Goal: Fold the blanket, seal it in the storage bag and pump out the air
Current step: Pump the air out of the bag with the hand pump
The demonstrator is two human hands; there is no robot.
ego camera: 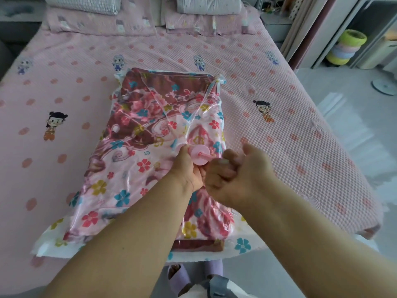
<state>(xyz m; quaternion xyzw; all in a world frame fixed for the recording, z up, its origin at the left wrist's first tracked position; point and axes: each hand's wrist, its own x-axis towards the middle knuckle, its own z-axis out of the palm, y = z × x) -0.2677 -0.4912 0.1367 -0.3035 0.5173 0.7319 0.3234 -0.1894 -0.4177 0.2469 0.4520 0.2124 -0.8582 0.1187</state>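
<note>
Left hand (189, 168) pinches by round pink valve (201, 157) | right hand (234, 175) fist grips pale pump handle, pink rod touching valve | clear flower-printed plastic storage bag (120, 175) holding folded red-pink floral blanket (150, 108), near middle of pink dotted bedspread (279, 125)

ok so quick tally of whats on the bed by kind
storage bag with folded blanket inside: 1
pink hand pump on the bag: 1
pillows at the head of the bed: 2
total: 4
</note>
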